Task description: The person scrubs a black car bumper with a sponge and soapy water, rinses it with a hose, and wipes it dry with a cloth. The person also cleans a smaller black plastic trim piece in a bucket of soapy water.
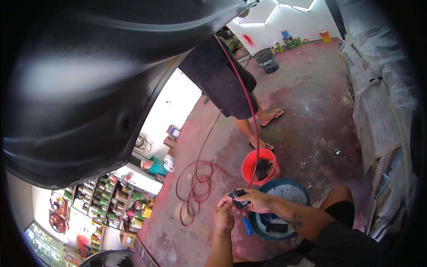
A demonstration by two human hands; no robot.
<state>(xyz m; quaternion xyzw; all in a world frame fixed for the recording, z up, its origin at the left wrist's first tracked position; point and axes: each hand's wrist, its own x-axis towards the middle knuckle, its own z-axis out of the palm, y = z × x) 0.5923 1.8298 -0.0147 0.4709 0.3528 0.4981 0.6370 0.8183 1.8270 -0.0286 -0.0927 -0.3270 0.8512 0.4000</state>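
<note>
Low in the head view, my right hand grips a small, dark, glossy black part, thumb and fingers closed around it. Close against its left side is my left hand, with curled fingers pinched together; what lies between those fingertips is hidden. Below my right hand stands a dark blue basin of sudsy water. A black block lies inside it near the front. A bright blue narrow piece shows beside the basin's left rim, under my hands. Behind the basin is a red bucket with something dark in it.
A large black vehicle panel hangs over the upper left. Another person in dark shorts and flip-flops stands beyond the bucket. A red hose runs down past them, with coils on the floor. Plastic sheeting covers the right side.
</note>
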